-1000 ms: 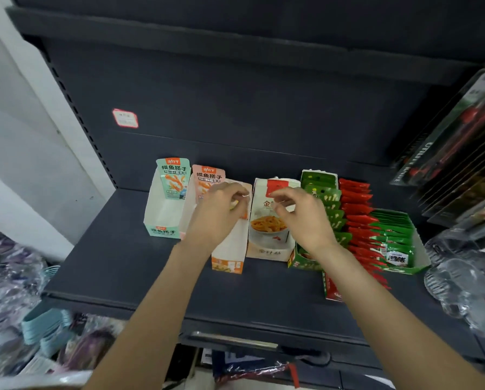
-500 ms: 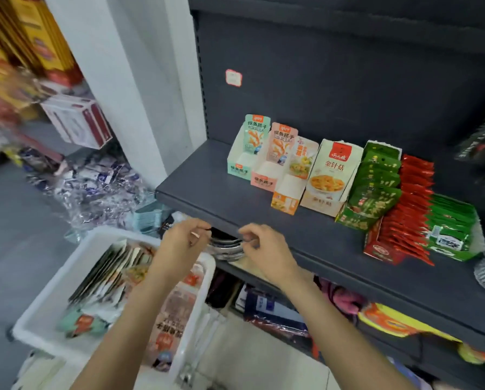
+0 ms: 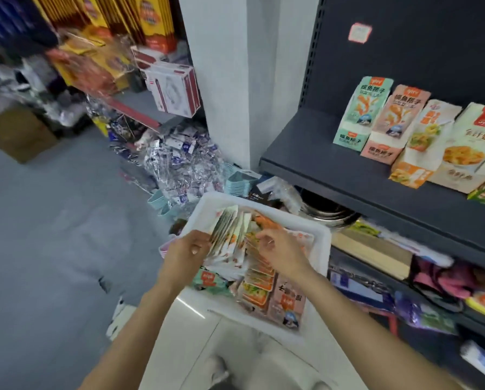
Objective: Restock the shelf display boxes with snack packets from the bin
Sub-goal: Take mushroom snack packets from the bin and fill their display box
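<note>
A white bin sits low in front of me, holding several snack packets. My left hand grips the edge of an upright stack of packets at the bin's left side. My right hand rests on the packets beside that stack, fingers spread, holding nothing that I can make out. On the dark shelf at the upper right stand display boxes: a green one, a pink one, an orange one and a cream one.
A white pillar stands left of the shelf. Piled clear wrappers and teal items lie on the grey floor behind the bin. Lower shelves at the right hold mixed goods. Boxes crowd a rack at the upper left.
My view has swung down and left from the shelf to the bin. Both hands left the display boxes and dropped into the bin; the left one has taken hold of a packet stack.
</note>
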Motion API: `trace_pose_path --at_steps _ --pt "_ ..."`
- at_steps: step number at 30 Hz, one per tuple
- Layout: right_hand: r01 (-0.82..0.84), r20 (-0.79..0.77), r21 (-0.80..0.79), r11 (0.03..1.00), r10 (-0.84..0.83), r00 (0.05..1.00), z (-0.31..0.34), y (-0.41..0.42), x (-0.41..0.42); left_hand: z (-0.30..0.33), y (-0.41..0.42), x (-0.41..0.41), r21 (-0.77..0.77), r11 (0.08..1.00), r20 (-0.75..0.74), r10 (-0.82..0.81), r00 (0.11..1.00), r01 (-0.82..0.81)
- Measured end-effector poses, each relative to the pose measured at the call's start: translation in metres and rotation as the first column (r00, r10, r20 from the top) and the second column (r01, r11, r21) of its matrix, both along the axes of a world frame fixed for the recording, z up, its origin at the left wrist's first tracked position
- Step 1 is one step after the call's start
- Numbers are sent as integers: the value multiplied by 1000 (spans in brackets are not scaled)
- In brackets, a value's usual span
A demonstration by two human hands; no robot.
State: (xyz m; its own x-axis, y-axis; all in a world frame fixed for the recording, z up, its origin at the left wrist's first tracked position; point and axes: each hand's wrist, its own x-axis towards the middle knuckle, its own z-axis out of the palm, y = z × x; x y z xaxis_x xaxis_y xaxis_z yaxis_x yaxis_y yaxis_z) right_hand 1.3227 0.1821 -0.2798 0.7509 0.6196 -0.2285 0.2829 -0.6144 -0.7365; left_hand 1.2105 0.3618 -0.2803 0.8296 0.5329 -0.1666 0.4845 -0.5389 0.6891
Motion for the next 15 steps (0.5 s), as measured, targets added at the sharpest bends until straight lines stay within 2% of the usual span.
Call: trace_pose_path --at_steps 6,9,12,15 --pt "146 -15 -98 984 -148 989 -22 57 -15 -29 67 6 -95 992 -47 -91 995 86" --pt "177 0 -144 974 -178 984 -31 72 -15 -40 75 12 -126 974 -119 -203 972 188" --pt "207 71 -179 962 -197 978 -41 82 -17 -49 77 15 -174 943 -214 -318 924 284" --pt "198 146 -222 955 -168 975 -50 87 -19 -56 76 15 -256 904 -229 -402 887 344"
